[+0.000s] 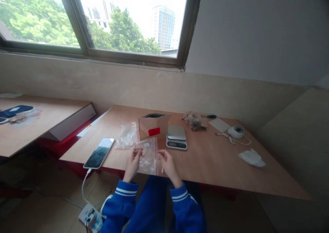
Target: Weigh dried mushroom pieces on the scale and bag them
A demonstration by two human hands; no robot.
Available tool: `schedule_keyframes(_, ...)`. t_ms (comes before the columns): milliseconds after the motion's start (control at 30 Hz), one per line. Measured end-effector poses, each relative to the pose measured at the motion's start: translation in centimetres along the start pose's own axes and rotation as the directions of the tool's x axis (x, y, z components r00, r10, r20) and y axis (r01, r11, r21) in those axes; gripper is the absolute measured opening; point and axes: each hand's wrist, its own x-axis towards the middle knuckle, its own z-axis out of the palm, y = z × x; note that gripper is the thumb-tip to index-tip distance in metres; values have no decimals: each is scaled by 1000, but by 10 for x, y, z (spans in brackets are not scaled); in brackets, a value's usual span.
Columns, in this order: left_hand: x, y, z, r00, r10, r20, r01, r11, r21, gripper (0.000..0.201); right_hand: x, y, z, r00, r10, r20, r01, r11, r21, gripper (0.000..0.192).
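My left hand [133, 163] pinches the left edge of a clear zip bag with a red seal strip [148, 155] that lies at the wooden table's [218, 164] near edge. Just right of the bag, my right hand [167, 162] hovers with its fingers loosely curled, touching or nearly touching the bag's right edge. Directly behind the bag stands a small open cardboard box with a red label [153, 126]. A small digital scale [176, 137] sits right of the box.
A phone [99, 153] lies at the left, its cable running down to a power strip [89, 219] on the floor. More clear bags [126, 135], a bag of small parts [195, 121], a screwdriver [209, 116], a white round device [236, 132] and a white mask [252, 157] lie around.
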Motion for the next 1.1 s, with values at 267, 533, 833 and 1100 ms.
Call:
schedule_keyframes(267, 83, 20, -77, 949, 111, -295, 62, 852, 519, 33, -22, 28, -81, 957, 67, -284, -87, 994, -59, 50)
schedule_keyframes(533, 94, 22, -24, 882, 397, -253, -76, 651, 755, 50, -4, 54, -145, 867, 56, -495, -71, 997, -12, 45)
schedule_keyframes(833, 24, -48, 23, 954, 287, 86, -228, 510, 829, 31, 11, 68, -169, 882, 34, -470, -34, 999, 8, 31)
schedule_keyframes(1100, 24, -45, 26, 969, 186, 162, -226, 401, 888, 34, 10, 69, -166, 879, 14, -477, -22, 1000, -13, 28)
